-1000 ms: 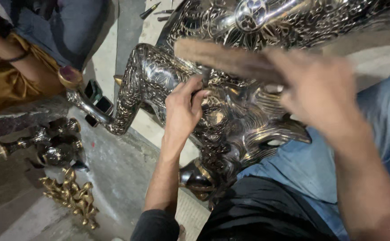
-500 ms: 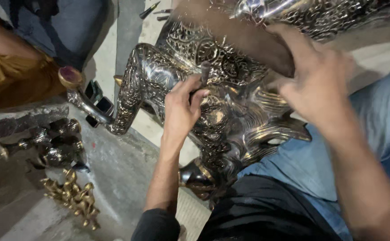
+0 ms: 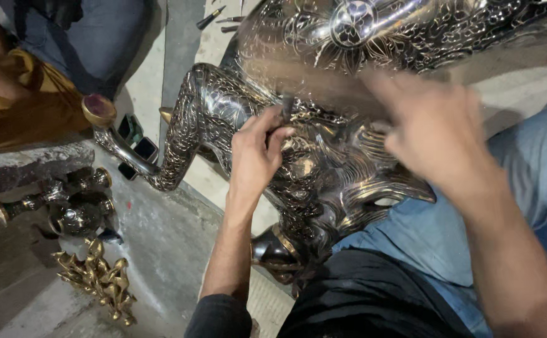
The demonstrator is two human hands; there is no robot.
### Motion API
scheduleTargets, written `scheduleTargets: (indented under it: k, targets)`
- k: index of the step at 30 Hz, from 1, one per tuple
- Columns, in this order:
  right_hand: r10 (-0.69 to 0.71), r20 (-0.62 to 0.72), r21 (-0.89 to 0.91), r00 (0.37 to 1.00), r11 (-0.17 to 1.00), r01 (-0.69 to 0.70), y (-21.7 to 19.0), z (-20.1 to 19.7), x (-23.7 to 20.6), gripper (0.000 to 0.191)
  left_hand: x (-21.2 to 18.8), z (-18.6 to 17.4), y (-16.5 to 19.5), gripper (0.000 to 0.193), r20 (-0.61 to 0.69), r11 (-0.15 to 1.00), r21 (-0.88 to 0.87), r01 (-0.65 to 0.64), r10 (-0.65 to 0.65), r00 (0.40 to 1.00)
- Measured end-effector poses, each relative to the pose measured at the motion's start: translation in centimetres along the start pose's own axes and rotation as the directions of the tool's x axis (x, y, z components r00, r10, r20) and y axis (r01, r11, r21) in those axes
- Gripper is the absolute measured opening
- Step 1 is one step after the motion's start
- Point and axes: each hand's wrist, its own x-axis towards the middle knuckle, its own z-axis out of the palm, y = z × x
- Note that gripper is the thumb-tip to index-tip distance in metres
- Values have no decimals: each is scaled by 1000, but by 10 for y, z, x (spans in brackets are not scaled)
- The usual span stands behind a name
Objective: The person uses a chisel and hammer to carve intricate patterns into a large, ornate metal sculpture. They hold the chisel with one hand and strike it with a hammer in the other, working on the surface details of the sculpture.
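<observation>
A grey concrete floor [image 3: 160, 250] with a raised ledge fills the lower left; paler slabs run up the middle. On the floor lie a small dark metal figure [image 3: 67, 209] and, just below it, a gold ornament [image 3: 101, 281]. A few tools [image 3: 214, 17] lie at the top edge. At upper left sits another person in a mustard garment [image 3: 29, 106] and blue jeans.

A large engraved silver statue [image 3: 323, 156] rests across the lap of the person wearing the camera, on blue jeans [image 3: 423, 238], its curved limb reaching down left to a round brass-rimmed knob [image 3: 99, 109].

The left hand [image 3: 254, 156] pinches a small dark chisel [image 3: 286, 109] against the statue's middle, grip pressed together around it. The right hand [image 3: 436, 131] hangs blurred over the statue's right side; whether its grip is spread or closed I cannot tell
</observation>
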Motion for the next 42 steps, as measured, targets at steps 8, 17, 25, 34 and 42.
scheduleTargets:
  k: [8,17,25,34,42]
  targets:
    - [97,-34,95,995,991,-93,-5,-3,4,78,-1,0,-3,30,6,1000,20,-6,6,1000]
    - [146,79,85,986,985,-152,-15,1,-1,77,-5,2,-10,32,-26,996,21,-88,88,996]
    - [213,-102,566,972,816,-120,11,28,-24,56,11,-8,-9,34,113,1000,4,24,-24,993]
    - [204,-43,339,978,924,-178,19,18,-18,55,30,-20,-11,39,276,995,10,-96,89,957]
    - [19,54,68,998,997,-22,12,15,3,48,26,-16,-13,29,266,996,-32,-85,91,960]
